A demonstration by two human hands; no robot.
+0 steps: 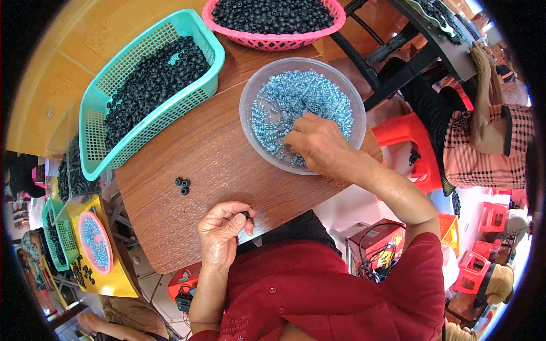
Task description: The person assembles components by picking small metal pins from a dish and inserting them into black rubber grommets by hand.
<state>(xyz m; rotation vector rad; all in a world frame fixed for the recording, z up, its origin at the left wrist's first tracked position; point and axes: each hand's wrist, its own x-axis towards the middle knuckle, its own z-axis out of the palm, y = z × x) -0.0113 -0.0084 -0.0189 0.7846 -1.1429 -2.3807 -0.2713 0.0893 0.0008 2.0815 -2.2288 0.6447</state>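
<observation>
My left hand (223, 227) is over the near edge of the wooden table, pinching a small black plastic piece (245, 215) between thumb and fingers. My right hand (318, 142) reaches into a clear round plastic bowl (245, 111) full of small silvery-blue metal springs (307, 91). Its fingers are curled down at the springs, and the fingertips are hidden, so what they hold does not show. Three black round pieces (183, 186) with holes lie together on the table (193, 136), to the left of the bowl and beyond my left hand.
A green plastic basket (88, 125) of black pieces stands at the table's far left. Behind the bowl is a pink basket (267, 41) of similar pieces. To the right are red stools (409, 136) and a seated person (483, 142). Another work table (122, 273) stands at left.
</observation>
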